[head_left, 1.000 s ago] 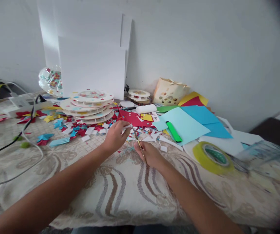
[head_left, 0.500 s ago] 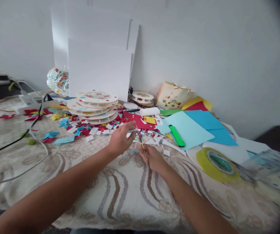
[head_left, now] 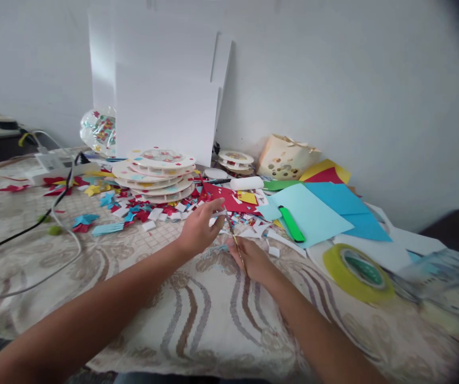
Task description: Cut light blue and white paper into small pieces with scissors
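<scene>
Pinching a white paper strip (head_left: 218, 214) between thumb and fingers, the left hand (head_left: 198, 230) is nearly closed, its forefinger reaching above the strip. The right hand (head_left: 253, 260) is curled firmly around a slim gold-toned tool (head_left: 236, 244), whose dark tip meets the strip just beside the left fingertips; seen almost edge-on, it may be scissors, but I cannot tell. Both hands are over the front middle of a patterned tablecloth (head_left: 197, 341).

Just beyond them lie small paper scraps and red cardstock (head_left: 214, 193) with a yellow piece on it. Left of these stands a stack of white discs (head_left: 161, 184) dotted with colour. To the right, a green, black-ended cutter (head_left: 292, 224) rests on pale blue paper (head_left: 323, 216). Nearer the right edge, a yellow tape roll (head_left: 339, 271) has a green inner core (head_left: 363, 268); any print there is too small and blurred to read. Dark marks on the clear plastic packet (head_left: 445, 272) beside it are equally illegible. Behind, a cream gift bag (head_left: 285, 157) carries round spots, and white boards (head_left: 165, 112) lean on the wall.
</scene>
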Demonstrator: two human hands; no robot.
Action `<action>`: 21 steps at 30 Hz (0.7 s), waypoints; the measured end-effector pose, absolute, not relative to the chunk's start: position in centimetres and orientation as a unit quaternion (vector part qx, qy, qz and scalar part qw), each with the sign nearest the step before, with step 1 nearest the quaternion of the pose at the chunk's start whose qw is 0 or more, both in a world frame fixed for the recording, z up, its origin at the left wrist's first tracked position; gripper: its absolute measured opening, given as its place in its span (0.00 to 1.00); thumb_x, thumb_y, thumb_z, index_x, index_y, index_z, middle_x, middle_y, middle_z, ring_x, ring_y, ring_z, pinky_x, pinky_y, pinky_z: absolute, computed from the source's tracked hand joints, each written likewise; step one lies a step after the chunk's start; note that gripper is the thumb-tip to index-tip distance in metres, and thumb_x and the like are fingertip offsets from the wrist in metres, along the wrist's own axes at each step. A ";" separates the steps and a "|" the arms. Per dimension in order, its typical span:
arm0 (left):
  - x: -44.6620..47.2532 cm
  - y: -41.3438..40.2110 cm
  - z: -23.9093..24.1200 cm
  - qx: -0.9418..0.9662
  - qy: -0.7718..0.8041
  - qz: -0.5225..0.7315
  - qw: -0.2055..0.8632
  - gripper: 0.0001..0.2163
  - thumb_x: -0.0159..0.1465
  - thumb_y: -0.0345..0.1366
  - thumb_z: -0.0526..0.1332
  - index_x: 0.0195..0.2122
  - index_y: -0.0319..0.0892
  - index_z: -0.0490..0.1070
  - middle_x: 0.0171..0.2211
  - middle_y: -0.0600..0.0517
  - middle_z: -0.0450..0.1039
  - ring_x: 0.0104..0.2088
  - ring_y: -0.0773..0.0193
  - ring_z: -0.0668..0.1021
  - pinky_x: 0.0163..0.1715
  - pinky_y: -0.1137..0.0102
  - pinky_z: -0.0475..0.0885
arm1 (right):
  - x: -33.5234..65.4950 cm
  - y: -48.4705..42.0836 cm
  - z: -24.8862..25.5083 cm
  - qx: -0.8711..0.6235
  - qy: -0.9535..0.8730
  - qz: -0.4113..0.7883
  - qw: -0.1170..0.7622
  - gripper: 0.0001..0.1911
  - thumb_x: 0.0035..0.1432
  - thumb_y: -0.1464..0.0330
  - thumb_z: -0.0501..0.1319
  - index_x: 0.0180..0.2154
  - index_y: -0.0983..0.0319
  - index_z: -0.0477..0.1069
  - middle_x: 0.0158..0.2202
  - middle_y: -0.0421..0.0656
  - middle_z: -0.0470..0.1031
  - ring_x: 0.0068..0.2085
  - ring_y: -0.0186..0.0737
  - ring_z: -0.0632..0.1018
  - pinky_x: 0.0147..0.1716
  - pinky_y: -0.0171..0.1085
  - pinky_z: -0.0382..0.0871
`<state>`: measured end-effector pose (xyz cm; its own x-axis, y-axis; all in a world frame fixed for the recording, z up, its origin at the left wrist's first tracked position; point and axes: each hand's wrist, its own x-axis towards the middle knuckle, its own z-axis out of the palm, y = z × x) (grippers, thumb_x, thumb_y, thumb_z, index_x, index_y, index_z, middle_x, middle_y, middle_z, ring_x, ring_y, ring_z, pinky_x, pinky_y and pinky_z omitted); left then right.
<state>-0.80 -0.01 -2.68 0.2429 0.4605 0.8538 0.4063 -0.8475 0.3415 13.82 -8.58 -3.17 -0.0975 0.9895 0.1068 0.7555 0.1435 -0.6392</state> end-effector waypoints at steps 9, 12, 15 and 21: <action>-0.9 -0.2 -2.0 0.788 0.305 0.533 0.049 0.17 0.57 0.31 0.57 0.48 0.39 0.60 0.35 0.49 0.74 0.38 0.65 0.76 0.37 0.71 0.72 | 13.9 -8.8 -2.7 -0.604 -0.721 0.234 0.246 0.27 0.59 0.48 0.38 0.24 0.62 0.58 0.19 0.37 0.61 0.23 0.31 0.62 0.24 0.31 0.50; -0.8 -0.3 -2.2 0.791 0.299 0.530 0.063 0.18 0.57 0.32 0.57 0.49 0.41 0.60 0.34 0.50 0.74 0.36 0.66 0.76 0.36 0.71 0.72 | 13.8 -8.9 -2.7 -0.613 -0.715 0.230 0.246 0.28 0.59 0.47 0.38 0.24 0.62 0.58 0.19 0.37 0.61 0.22 0.31 0.61 0.23 0.31 0.49; -0.8 -0.4 -2.5 0.797 0.285 0.529 0.064 0.19 0.57 0.32 0.56 0.51 0.42 0.58 0.35 0.51 0.74 0.35 0.67 0.77 0.35 0.72 0.72 | 13.8 -8.9 -2.8 -0.616 -0.714 0.223 0.246 0.28 0.59 0.48 0.38 0.24 0.62 0.58 0.19 0.37 0.61 0.22 0.31 0.61 0.23 0.32 0.49; -0.8 -0.4 -2.7 0.796 0.279 0.537 0.017 0.20 0.58 0.32 0.56 0.52 0.43 0.57 0.35 0.51 0.74 0.35 0.68 0.76 0.34 0.73 0.71 | 13.7 -8.9 -2.8 -0.627 -0.706 0.215 0.248 0.28 0.58 0.47 0.39 0.25 0.62 0.60 0.19 0.38 0.63 0.22 0.32 0.62 0.23 0.32 0.50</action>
